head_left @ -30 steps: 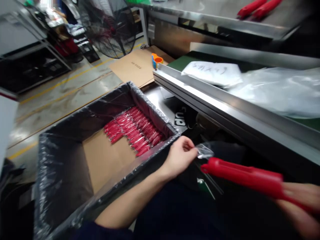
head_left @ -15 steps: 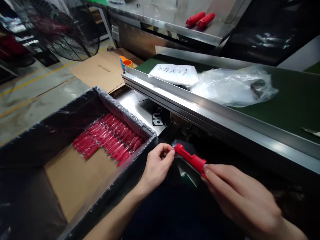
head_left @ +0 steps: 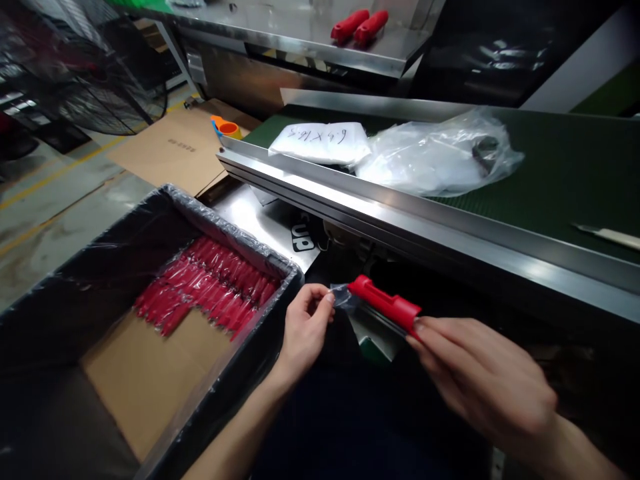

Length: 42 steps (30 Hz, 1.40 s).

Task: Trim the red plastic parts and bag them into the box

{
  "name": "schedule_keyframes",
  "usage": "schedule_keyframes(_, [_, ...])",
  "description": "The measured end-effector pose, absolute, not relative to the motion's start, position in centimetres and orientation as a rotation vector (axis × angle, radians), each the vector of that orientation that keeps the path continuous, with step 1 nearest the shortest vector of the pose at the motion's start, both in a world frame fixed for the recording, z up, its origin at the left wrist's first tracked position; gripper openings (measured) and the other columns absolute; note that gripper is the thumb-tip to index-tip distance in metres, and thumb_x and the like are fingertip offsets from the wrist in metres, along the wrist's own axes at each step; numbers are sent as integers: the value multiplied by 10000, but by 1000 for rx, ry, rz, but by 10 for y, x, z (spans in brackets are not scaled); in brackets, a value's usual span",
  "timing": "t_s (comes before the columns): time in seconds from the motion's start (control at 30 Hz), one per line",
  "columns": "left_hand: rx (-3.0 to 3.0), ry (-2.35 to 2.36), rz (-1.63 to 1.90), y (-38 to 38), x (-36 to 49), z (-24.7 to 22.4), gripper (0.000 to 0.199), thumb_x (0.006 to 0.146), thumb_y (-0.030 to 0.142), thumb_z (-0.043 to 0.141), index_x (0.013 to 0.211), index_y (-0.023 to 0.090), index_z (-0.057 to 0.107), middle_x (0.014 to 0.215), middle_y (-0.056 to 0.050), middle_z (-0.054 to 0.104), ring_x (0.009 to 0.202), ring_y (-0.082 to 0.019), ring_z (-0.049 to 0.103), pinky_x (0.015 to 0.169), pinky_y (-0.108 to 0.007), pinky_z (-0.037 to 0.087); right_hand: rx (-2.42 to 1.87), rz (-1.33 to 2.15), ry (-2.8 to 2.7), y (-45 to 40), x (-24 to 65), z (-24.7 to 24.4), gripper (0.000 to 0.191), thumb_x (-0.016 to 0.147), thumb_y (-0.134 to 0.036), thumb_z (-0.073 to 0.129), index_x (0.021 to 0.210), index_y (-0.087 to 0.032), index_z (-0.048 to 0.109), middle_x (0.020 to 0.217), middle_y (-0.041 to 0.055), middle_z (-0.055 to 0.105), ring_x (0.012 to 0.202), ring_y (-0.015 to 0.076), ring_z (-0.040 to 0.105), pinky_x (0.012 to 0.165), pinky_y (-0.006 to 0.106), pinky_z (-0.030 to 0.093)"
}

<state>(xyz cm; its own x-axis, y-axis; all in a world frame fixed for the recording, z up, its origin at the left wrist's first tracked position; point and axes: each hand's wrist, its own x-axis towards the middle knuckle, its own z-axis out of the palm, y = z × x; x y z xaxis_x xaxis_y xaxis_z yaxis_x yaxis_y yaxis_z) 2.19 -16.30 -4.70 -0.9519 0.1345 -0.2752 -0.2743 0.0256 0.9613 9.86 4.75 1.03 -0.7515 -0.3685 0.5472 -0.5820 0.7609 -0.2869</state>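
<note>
My right hand [head_left: 490, 373] grips the near end of a red plastic handle-like part [head_left: 385, 303], held tilted with its far end toward my left hand. Between thumb and forefinger, my left hand [head_left: 307, 327] pinches the edge of a small clear plastic bag [head_left: 344, 297]. The bag's other side lies right at the red part's tip; whether the tip is inside it I cannot tell. Left of my hands, a large bin [head_left: 250, 247] lined with dark plastic holds rows of wrapped red parts [head_left: 205, 280] on a cardboard sheet [head_left: 150, 380].
A metal-edged conveyor [head_left: 400, 213] with a green belt crosses ahead. On it lie a white packet [head_left: 320, 143], a clear bag [head_left: 435, 153] and a thin knife-like tool [head_left: 607, 235]. An orange tape dispenser [head_left: 227, 129] sits by its end. Two red parts [head_left: 360, 28] rest on the shelf behind.
My left hand has drawn away from the red part's tip, so more clear plastic shows between them. The whole view has shifted, with the background moving left.
</note>
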Motion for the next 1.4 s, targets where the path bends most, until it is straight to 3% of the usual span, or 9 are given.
schedule_keyframes(0.2, [-255, 1876, 2056, -154, 22, -43, 166, 836, 313, 643, 853, 159, 587, 730, 14, 563, 646, -118, 565, 586, -224, 474, 665, 572, -2489, 37, 104, 21, 153, 841, -25, 643, 983, -77, 661, 889, 106, 682, 802, 170, 626, 704, 302, 515])
schedule_keyframes(0.4, [-273, 1710, 2116, -151, 25, -36, 175, 852, 317, 626, 885, 159, 558, 752, 6, 572, 657, -116, 569, 599, -232, 489, 797, 467, -2506, 40, 114, -3, 273, 855, -25, 622, 1123, -76, 640, 1039, 147, 684, 978, 237, 636, 771, 370, 526])
schedule_keyframes(0.53, [-234, 1637, 2126, -153, 24, -34, 181, 865, 341, 605, 893, 177, 535, 788, 0, 581, 707, -134, 587, 619, -248, 504, 836, 476, -2484, 41, 112, -14, 253, 884, -33, 570, 1123, -74, 641, 1074, 173, 685, 1009, 253, 649, 782, 388, 562])
schedule_keyframes(0.87, [72, 2082, 1865, -159, 27, -45, 119, 893, 265, 595, 813, 179, 609, 745, 8, 563, 694, -133, 508, 650, -250, 405, 1124, 273, -2494, 49, 101, -9, 286, 906, 0, 417, 1027, -48, 672, 1020, 159, 708, 972, 286, 677, 760, 432, 571])
schedule_keyframes(1.03, [269, 2257, 1848, -150, 40, -42, 88, 931, 218, 551, 878, 200, 619, 872, -20, 600, 814, -161, 554, 770, -285, 423, 715, 633, -2522, 39, 106, -14, 175, 846, -3, 592, 1001, -69, 640, 845, 98, 699, 763, 195, 665, 653, 340, 528])
schedule_keyframes(1.13, [331, 2314, 1895, -143, 48, -42, 76, 932, 190, 542, 910, 205, 613, 923, -32, 603, 857, -170, 574, 803, -298, 449, 363, 853, -2418, 22, 114, -17, 205, 818, 3, 643, 984, -117, 644, 828, 61, 698, 740, 165, 667, 679, 308, 545])
schedule_keyframes(1.27, [346, 2376, 1960, -134, 56, -48, 91, 925, 145, 531, 931, 205, 599, 945, -44, 598, 891, -178, 581, 824, -315, 466, -305, 1252, -2216, -5, 123, -28, 94, 895, -108, 615, 972, -153, 646, 828, 45, 725, 702, 157, 713, 643, 227, 590])
schedule_keyframes(1.4, [423, 2352, 1982, -132, 61, -50, 88, 911, 136, 535, 890, 198, 594, 886, -41, 589, 828, -174, 574, 770, -311, 473, -329, 1395, -2204, -11, 121, -38, 106, 915, -143, 596, 1001, -163, 655, 873, 47, 722, 732, 164, 716, 672, 243, 608])
